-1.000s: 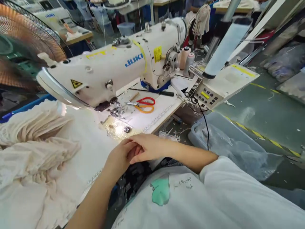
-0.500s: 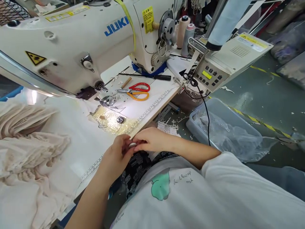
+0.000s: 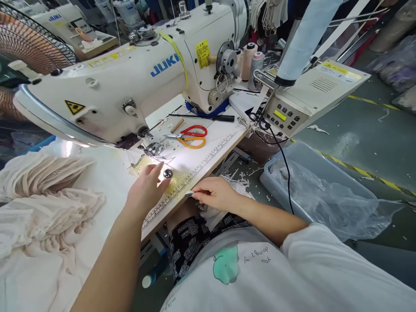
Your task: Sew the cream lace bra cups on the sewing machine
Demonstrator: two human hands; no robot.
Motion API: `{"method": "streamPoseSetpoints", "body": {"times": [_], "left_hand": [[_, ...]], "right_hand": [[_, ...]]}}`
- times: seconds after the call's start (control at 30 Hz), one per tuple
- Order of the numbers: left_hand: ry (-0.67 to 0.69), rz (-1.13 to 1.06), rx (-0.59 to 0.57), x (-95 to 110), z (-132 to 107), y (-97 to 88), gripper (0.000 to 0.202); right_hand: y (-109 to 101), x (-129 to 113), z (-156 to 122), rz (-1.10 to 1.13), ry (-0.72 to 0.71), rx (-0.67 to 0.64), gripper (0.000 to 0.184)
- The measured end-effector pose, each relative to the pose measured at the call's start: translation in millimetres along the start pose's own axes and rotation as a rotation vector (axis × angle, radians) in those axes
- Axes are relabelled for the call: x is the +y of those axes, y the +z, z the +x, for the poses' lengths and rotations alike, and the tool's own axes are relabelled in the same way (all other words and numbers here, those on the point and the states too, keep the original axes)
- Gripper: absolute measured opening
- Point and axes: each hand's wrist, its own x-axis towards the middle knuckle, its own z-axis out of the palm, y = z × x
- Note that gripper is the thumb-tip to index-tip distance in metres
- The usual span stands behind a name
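My left hand (image 3: 146, 186) reaches over the table's front part, thumb and fingers apart around nothing. Just right of its fingertips, a small round metal bobbin case (image 3: 167, 173) lies on the yellowish film-covered plate (image 3: 178, 178). My right hand (image 3: 216, 193) is at the table's front edge, pinching a small pale-grey disc (image 3: 189, 194) that looks like a bobbin; the fingers partly hide it. Farther back on the table are scissors (image 3: 191, 138) with one red and one orange handle. The white sewing machine (image 3: 130, 73) stands over the table.
Beige fabric (image 3: 48, 195) is piled at the left. A black-handled screwdriver (image 3: 222, 118) lies behind the scissors. Thread cones (image 3: 255, 69) and a control box (image 3: 289, 110) are at the right. A bin with plastic bags (image 3: 312, 173) stands on the floor. A fan (image 3: 32, 39) is far left.
My hands, together at the table edge before, are now apart. The left has let go of the disc and moved forward over the table; the right still holds it. The view has tilted up.
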Motion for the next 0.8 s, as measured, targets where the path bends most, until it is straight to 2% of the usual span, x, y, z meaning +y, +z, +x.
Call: {"method": "streamPoseSetpoints", "body": {"times": [0.1, 0.2, 0.27, 0.33, 0.4, 0.47, 0.53, 0.6, 0.8], "left_hand": [[0.001, -0.057, -0.014, -1, 18, 6.0, 0.035], [-0.004, -0.203, 0.006, -5, 13, 6.8, 0.03], [-0.013, -0.342, 0.002, -7, -4, 7.9, 0.038], [-0.066, -0.594, -0.007, -6, -30, 13.6, 0.047], [-0.184, -1.013, -0.003, 0, -58, 24.4, 0.051], [-0.264, -1.312, 0.001, 8, -81, 37.4, 0.05], [-0.291, -1.464, 0.022, 15, -97, 49.4, 0.044], [-0.304, -1.556, 0.061, 17, -107, 60.0, 0.039], [-0.449, -1.733, 0.109, 7, -131, 95.3, 0.041]], "right_hand": [[2, 5, -3, -0.008, 0.001, 0.045, 0.007], [4, 10, -5, -0.058, -0.021, 0.099, 0.01], [6, 12, -6, -0.118, -0.108, 0.151, 0.014], [11, 13, -7, -0.186, -0.23, 0.191, 0.021], [18, 12, -10, -0.232, -0.362, 0.221, 0.026], [25, 10, -13, -0.255, -0.475, 0.216, 0.028], [32, 8, -16, -0.283, -0.532, 0.16, 0.028], [37, 6, -21, -0.343, -0.527, 0.071, 0.028], [41, 15, -35, -0.461, -0.539, -0.199, 0.031]]}}
